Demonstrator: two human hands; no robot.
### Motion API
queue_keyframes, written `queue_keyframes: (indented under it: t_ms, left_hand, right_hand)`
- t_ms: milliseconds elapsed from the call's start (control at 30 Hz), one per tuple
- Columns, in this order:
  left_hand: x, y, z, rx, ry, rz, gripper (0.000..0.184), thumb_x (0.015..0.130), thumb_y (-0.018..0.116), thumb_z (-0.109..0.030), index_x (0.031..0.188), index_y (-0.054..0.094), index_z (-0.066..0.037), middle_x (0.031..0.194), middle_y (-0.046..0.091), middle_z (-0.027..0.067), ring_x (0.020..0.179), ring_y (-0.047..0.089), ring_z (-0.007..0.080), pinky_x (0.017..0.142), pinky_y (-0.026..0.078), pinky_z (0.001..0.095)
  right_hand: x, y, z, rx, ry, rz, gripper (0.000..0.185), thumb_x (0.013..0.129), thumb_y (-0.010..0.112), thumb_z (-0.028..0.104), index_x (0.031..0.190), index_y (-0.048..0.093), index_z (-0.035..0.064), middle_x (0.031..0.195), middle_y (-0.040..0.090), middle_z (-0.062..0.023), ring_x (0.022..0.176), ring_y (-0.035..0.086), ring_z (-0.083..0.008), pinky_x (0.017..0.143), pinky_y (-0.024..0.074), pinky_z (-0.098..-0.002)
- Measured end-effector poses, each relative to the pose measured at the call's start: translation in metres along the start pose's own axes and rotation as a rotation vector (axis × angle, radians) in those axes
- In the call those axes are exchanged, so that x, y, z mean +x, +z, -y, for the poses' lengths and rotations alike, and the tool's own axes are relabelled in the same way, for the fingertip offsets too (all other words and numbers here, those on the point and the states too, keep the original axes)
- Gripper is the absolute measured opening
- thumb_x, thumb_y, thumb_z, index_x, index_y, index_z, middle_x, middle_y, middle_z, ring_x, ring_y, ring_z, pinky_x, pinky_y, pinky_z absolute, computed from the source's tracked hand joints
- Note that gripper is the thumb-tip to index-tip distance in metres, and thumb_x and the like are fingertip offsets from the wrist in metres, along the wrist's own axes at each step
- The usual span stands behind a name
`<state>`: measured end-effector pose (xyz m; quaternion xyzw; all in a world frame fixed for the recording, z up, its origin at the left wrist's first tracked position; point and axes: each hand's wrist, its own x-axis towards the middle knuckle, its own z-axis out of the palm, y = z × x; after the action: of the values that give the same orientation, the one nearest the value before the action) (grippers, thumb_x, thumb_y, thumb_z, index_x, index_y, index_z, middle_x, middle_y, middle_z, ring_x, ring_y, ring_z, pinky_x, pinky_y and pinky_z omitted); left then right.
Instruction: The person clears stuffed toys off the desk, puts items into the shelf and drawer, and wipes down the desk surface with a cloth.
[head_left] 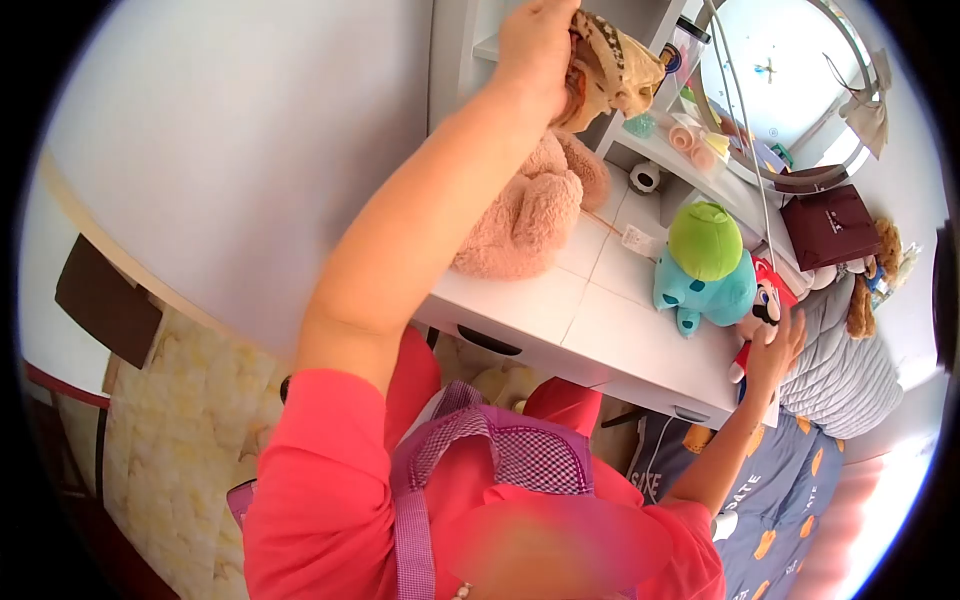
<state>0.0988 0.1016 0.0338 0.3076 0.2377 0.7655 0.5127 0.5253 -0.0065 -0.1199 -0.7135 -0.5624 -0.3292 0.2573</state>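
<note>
My left hand point(540, 55) is raised at the top of the view, its fingers closed on a crumpled tan cloth point(620, 75) with a brown patterned band. Below it, a fluffy pinkish-brown plush toy point(520, 225) sits on the white desk point(530, 300), partly behind my forearm. At the desk's right end my right hand point(778, 350) grips a red-capped plush doll with a black moustache point(766, 300). Beside that doll stands a turquoise plush toy with a green bulb point(710, 255), and a white tag point(640, 242) lies to its left.
A round mirror point(780, 80) and shelves with small items back the desk. A maroon paper bag point(830, 225), a small brown bear point(862, 305) and a grey quilted cushion point(840, 360) are at the right. A bed with dark patterned bedding point(790, 480) adjoins the desk.
</note>
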Motion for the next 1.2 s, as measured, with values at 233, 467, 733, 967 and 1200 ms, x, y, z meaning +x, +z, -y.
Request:
queue_keyframes:
  t_ms: [233,467,733,967,1200]
  left_hand:
    - [0.043,-0.041,0.070,-0.276,-0.249,-0.099,0.042,0.094,0.050,-0.043,0.111,0.054,-0.005,0.096,0.061,0.0106,0.087,0.060,0.0199,0.080,0.051,0.0415]
    - [0.037,-0.127,0.066,-0.444,-0.073,0.248,0.062,0.094,0.042,-0.056,0.127,0.040,-0.004,0.130,0.048,0.0145,0.120,0.047,0.0284,0.104,0.037,0.0449]
    - [0.024,-0.130,0.062,-0.358,-0.024,0.231,0.073,0.093,0.031,-0.064,0.137,0.039,-0.006,0.138,0.043,0.0117,0.129,0.038,0.0266,0.110,0.028,0.0415]
    - [0.031,-0.121,0.100,0.538,0.262,0.201,0.039,0.089,0.056,-0.029,0.118,0.052,-0.002,0.120,0.054,0.0161,0.114,0.050,0.0281,0.100,0.036,0.0377]
    - [0.029,-0.098,0.140,1.010,0.520,0.278,0.007,0.069,0.053,0.004,0.066,0.057,-0.002,0.077,0.061,0.0182,0.084,0.055,0.0385,0.075,0.042,0.0465]
  right_hand:
    - [0.067,-0.087,0.162,1.130,-0.419,0.299,0.041,0.085,0.060,0.008,0.125,0.054,0.0058,0.139,0.045,-0.0127,0.126,0.044,-0.0271,0.100,0.0384,-0.0380]
    - [0.106,-0.018,0.331,1.144,-0.666,0.518,0.061,0.086,0.062,0.021,0.140,0.037,0.0084,0.136,0.043,-0.0236,0.123,0.045,-0.0375,0.100,0.0395,-0.0408]
    - [0.144,-0.003,0.412,1.175,-0.476,0.374,0.031,0.080,0.054,0.004,0.109,0.066,0.0067,0.097,0.068,-0.0110,0.084,0.064,-0.0204,0.079,0.0507,-0.0327]
    - [0.235,0.065,0.426,0.646,-0.720,0.075,0.033,0.088,0.044,0.024,0.111,0.065,0.0125,0.107,0.065,-0.0086,0.108,0.056,-0.0254,0.096,0.0394,-0.0465]
    - [0.219,0.101,0.491,0.581,-0.832,0.340,0.045,0.091,0.040,0.041,0.126,0.057,0.0186,0.131,0.054,-0.0070,0.121,0.047,-0.0268,0.102,0.0376,-0.0420]
